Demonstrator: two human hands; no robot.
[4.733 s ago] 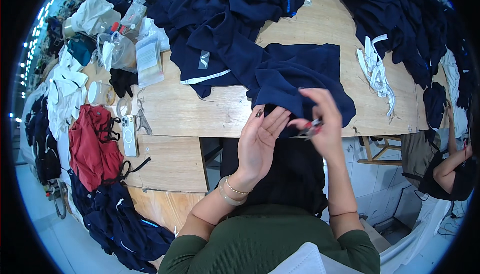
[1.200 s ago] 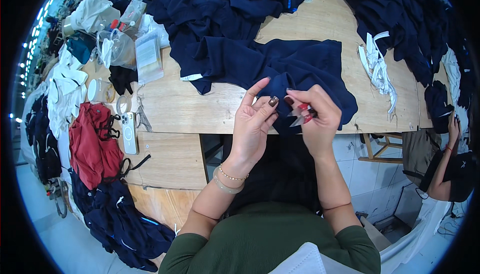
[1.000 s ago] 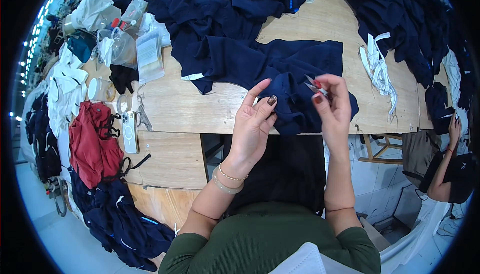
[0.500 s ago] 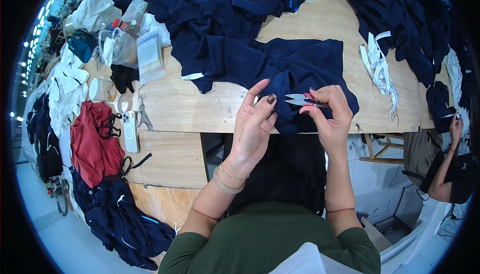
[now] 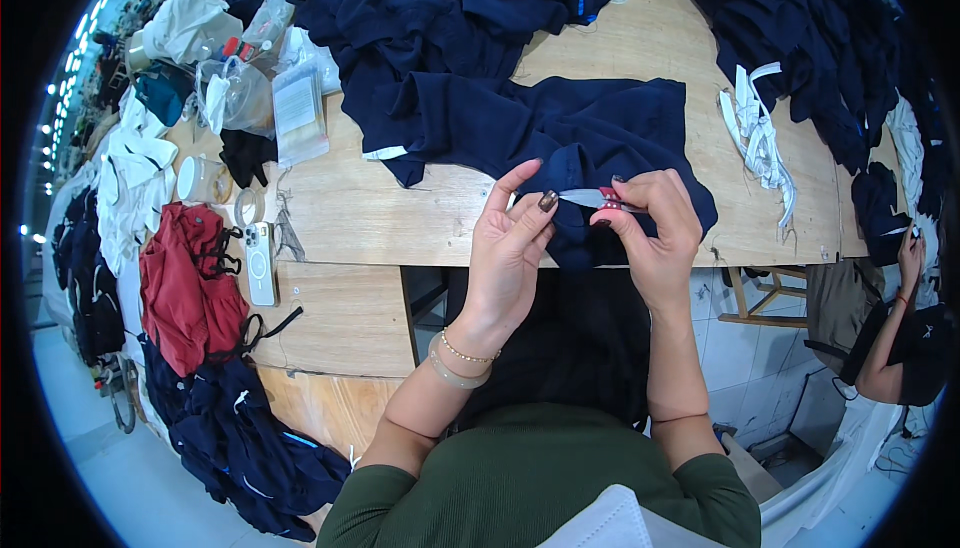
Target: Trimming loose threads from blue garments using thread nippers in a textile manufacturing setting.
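A pair of thread snips (image 5: 582, 198) with red grips and silver blades is pinched between the thumb and fingers of my right hand (image 5: 662, 233). The blades are pressed together and point left, their tips at my left thumb. My left hand (image 5: 508, 253) has its thumb and a finger pressed together, with another finger raised; whatever sits in that pinch is too small to make out. Beneath both hands a navy garment (image 5: 635, 118) lies spread over the table's near edge. Part of it is hidden by my fingers and the snips.
A navy garment pile (image 5: 420, 18) lies beyond. White strips (image 5: 755, 148) are on the wooden table (image 5: 350, 213) at right. To the left are a phone (image 5: 261, 266), a tape roll (image 5: 246, 206), red cloth (image 5: 188, 288) and plastic bags (image 5: 240, 98). A co-worker's hand (image 5: 911, 258) handles cloth at far right.
The snips' blades were apart and have come together. My right hand has moved slightly left, bringing the tips up to my left thumb. The garment lies as before.
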